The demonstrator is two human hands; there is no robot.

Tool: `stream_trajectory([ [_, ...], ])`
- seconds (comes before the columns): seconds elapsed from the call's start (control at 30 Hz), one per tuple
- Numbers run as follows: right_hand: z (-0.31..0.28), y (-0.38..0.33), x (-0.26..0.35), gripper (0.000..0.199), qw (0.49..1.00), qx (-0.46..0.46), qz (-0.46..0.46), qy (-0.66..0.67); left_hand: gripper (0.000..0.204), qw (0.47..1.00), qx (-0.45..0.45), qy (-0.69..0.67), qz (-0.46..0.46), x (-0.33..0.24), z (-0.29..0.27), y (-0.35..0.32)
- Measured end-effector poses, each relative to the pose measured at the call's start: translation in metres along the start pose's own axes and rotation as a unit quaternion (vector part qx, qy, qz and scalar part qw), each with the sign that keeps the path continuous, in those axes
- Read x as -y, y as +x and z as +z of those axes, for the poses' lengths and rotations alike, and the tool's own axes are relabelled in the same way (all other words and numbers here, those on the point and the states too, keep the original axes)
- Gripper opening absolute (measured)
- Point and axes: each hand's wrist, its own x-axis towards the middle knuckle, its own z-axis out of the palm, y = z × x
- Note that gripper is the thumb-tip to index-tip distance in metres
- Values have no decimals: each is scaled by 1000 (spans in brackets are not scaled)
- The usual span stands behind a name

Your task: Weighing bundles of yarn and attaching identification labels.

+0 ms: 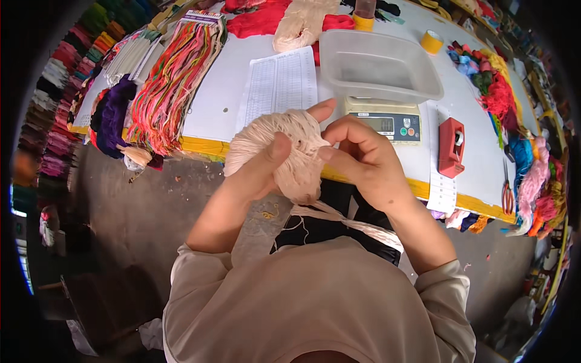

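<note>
One cream skein (pixel 304 158) is resting between my left hand's (pixel 257 166) curled thumb and fingers while my right hand (pixel 368 158) is pinching its right edge.

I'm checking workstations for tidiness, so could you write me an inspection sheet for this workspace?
Surface: white table with a yellow edge.
Job's things: cream skein held above the table's near edge; pale strands below it.
Clutter: printed sheet, clear plastic tub behind scale, red tape dispenser, scissors by the right edge.
Hands: left hand holds the skein; right hand has fingertips at its right side, pinch unclear.
Cables: nothing seen.
Surroundings: coloured yarn bundles at left.
</note>
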Motion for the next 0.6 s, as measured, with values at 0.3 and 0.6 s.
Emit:
stream_trajectory([
  [0.3, -14, -4, -15, 4, 998, -12, 61, -17, 53, 997, -25, 77, 16, 33, 3, 12],
  [0.6, -26, -10, -13, 5, 975, -83, 83, 187, 41, 993, -81, -13, -82, 43, 0, 9],
])
